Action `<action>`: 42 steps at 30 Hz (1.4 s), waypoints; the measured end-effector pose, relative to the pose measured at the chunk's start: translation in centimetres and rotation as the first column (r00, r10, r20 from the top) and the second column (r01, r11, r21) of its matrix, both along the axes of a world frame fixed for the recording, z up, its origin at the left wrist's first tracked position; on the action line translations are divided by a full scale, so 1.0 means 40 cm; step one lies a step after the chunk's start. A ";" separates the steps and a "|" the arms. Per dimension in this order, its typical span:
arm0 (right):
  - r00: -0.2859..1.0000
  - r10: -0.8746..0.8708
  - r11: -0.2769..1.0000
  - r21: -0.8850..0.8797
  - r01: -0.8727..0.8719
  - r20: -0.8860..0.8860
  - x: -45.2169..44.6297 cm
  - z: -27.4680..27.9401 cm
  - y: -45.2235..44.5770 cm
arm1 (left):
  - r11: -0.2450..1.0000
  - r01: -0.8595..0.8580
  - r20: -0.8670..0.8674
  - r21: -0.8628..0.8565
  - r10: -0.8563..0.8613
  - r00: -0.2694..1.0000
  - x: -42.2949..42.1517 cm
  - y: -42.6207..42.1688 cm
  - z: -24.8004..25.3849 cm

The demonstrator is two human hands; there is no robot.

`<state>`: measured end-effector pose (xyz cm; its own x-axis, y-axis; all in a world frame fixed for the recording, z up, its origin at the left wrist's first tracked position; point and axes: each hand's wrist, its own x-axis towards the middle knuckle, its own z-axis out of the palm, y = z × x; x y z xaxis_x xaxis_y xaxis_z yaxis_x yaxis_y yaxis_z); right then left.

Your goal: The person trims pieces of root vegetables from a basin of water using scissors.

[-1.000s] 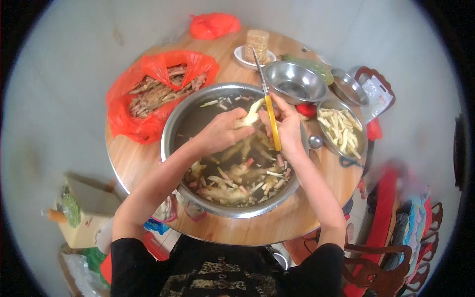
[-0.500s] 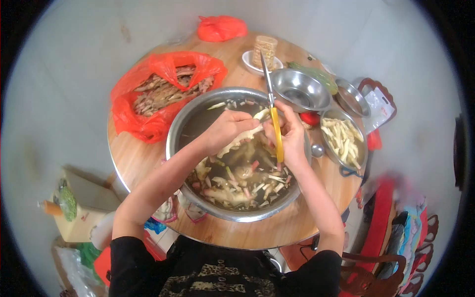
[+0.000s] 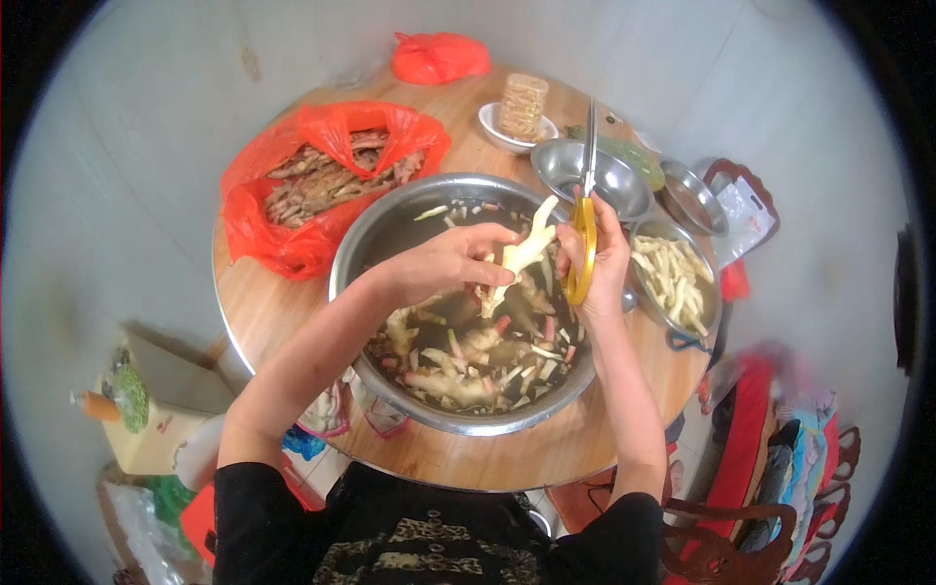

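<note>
My left hand (image 3: 444, 263) pinches a pale, branched piece of ginger root (image 3: 529, 246) above the large metal basin (image 3: 478, 426). In my right hand (image 3: 606, 255) are yellow-handled scissors (image 3: 583, 234), blades pointing up and apparently together. The right fingers are close to the root's upper end; whether they touch it I cannot tell. Murky water fills the basin, with pale root pieces (image 3: 448, 385) and pinkish and white trimmings in it.
Left of the basin, a red plastic bag (image 3: 244, 185) holds brown roots (image 3: 341, 180). On the right, a metal bowl (image 3: 719, 312) contains pale finger-like pieces (image 3: 673, 278). Another metal bowl (image 3: 575, 175) and a white dish (image 3: 487, 122) bearing a tan cylindrical pack (image 3: 524, 105) stand behind.
The scissors have moved right and stand more upright, away from the root. The root is now raised and tilted upward in my left hand, showing more of its length.
</note>
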<state>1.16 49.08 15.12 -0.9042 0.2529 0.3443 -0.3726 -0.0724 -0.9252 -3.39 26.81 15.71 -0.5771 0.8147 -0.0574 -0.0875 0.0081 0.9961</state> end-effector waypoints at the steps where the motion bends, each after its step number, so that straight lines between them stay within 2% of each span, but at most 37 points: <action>1: 1.000 0.003 1.000 0.027 -0.003 -0.002 0.003 0.004 -0.002 | 1.000 -0.001 -0.007 0.018 0.001 1.000 -0.003 0.004 -0.008; 4: 1.000 0.004 0.998 0.069 -0.003 -0.004 0.014 0.015 -0.008 | 0.997 0.036 0.073 0.064 -0.041 0.996 -0.004 0.016 -0.031; 6: 1.000 0.007 0.996 0.084 -0.006 -0.007 0.020 0.025 -0.007 | 0.996 -0.003 0.111 0.086 -0.006 0.994 -0.002 0.020 -0.032; 8: 0.996 -0.051 0.957 0.290 0.029 0.069 0.030 0.039 0.017 | 0.993 -0.042 0.154 0.110 0.025 0.988 -0.003 0.014 -0.022; 9: 0.996 -0.046 0.955 0.295 0.023 0.073 0.041 0.047 0.027 | 0.988 -0.087 0.150 0.124 0.068 0.986 -0.008 0.007 -0.007; 11: 0.998 -0.052 0.862 0.506 0.034 0.023 0.073 0.060 0.051 | 0.966 -0.167 0.139 0.195 0.141 0.980 -0.027 -0.005 -0.012; 12: 0.999 -0.043 0.856 0.516 0.022 0.028 0.084 0.059 0.071 | 0.962 -0.178 0.146 0.205 0.149 0.978 -0.044 -0.009 -0.025; 14: 0.992 -0.008 0.690 0.717 0.097 -0.126 0.107 0.051 0.104 | 0.950 -0.179 0.092 0.256 0.161 0.983 -0.070 -0.016 -0.040; 15: 0.999 -0.048 0.705 0.708 0.033 0.001 0.134 0.073 0.099 | 0.943 -0.261 0.140 0.206 0.235 0.962 -0.059 -0.010 -0.029; 22: 0.999 -0.028 0.574 0.818 0.039 -0.028 0.164 0.072 0.114 | 0.952 -0.267 0.113 0.146 0.252 0.961 -0.046 -0.020 -0.002; 24: 0.993 0.111 0.368 0.927 -0.070 0.031 0.189 0.071 0.096 | 0.935 -0.326 0.156 0.139 0.305 0.940 -0.051 -0.018 -0.009; 25: 0.983 0.023 0.302 0.935 -0.183 0.185 0.207 0.094 0.068 | 0.934 -0.327 0.155 0.141 0.305 0.939 -0.052 -0.019 -0.010; 26: 0.983 0.023 0.302 0.936 -0.182 0.183 0.203 0.086 0.075 | 0.936 -0.336 0.119 0.102 0.324 0.939 -0.052 -0.020 -0.010; 28: 0.995 0.075 0.563 0.820 -0.102 0.072 0.188 0.070 0.087 | 0.936 -0.346 0.082 0.063 0.340 0.937 -0.051 -0.018 -0.013; 29: 0.999 0.040 0.527 0.850 0.001 -0.026 0.184 0.078 0.094 | 0.934 -0.353 0.057 0.060 0.350 0.935 -0.051 -0.016 -0.018; 30: 0.999 0.039 0.527 0.850 0.000 -0.024 0.180 0.080 0.098 | 0.931 -0.360 0.033 0.058 0.359 0.933 -0.045 -0.015 -0.016; 32: 0.998 -0.003 0.476 0.878 -0.050 0.058 0.175 0.079 0.108 | 0.927 -0.373 -0.022 0.034 0.374 0.927 -0.036 -0.013 -0.011; 34: 0.997 0.055 0.471 0.879 -0.073 0.053 0.187 0.066 0.094 | 0.920 -0.390 -0.083 0.019 0.391 0.917 -0.032 -0.009 -0.003; 36: 0.987 0.076 0.451 0.878 -0.158 0.138 0.200 0.075 0.076 | 0.911 -0.402 -0.167 0.093 0.412 0.895 -0.034 -0.009 -0.013; 37: 0.995 0.061 0.507 0.857 -0.094 0.073 0.191 0.064 0.081 | 0.910 -0.403 -0.167 0.093 0.413 0.895 -0.034 -0.009 -0.016; 38: 0.995 0.060 0.507 0.857 -0.094 0.073 0.186 0.066 0.080 | 0.908 -0.406 -0.191 0.100 0.418 0.888 -0.035 -0.007 -0.019; 40: 0.982 -0.041 0.598 0.791 -0.125 0.187 0.181 0.074 0.077 | 0.908 -0.406 -0.214 0.106 0.419 0.882 -0.037 -0.003 -0.029; 41: 0.982 -0.041 0.598 0.792 -0.125 0.185 0.188 0.077 0.070 | 0.896 -0.428 -0.242 0.120 0.445 0.862 -0.043 -0.002 -0.037; 42: 0.971 0.006 0.558 0.805 -0.202 0.239 0.202 0.079 0.056 | 0.883 -0.451 -0.270 0.134 0.470 0.841 -0.050 -0.002 -0.047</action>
